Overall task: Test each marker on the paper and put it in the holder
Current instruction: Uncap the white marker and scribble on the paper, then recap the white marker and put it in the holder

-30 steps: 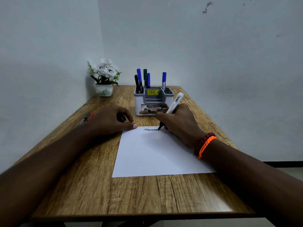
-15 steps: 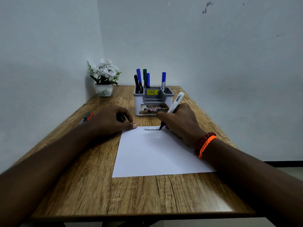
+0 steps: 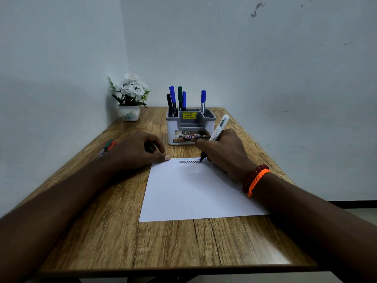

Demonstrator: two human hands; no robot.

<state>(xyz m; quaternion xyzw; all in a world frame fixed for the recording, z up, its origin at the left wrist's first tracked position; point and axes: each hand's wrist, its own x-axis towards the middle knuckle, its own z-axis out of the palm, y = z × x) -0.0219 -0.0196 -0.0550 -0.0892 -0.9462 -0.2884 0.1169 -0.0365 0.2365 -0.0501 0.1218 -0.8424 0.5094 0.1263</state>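
Head | right hand (image 3: 224, 154) pinches marker (image 3: 218, 129) | left hand (image 3: 138, 152) apparently grips cap (image 3: 151, 148)

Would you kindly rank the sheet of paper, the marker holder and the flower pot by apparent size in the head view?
1. sheet of paper
2. marker holder
3. flower pot, though it stands farthest away.

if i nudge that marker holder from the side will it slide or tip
The marker holder looks like light plastic on a smooth wooden table, so it would probably slide. Its base looks wide and boxy, so tipping seems unlikely. The markers standing tall in its back compartments may rattle or lean.
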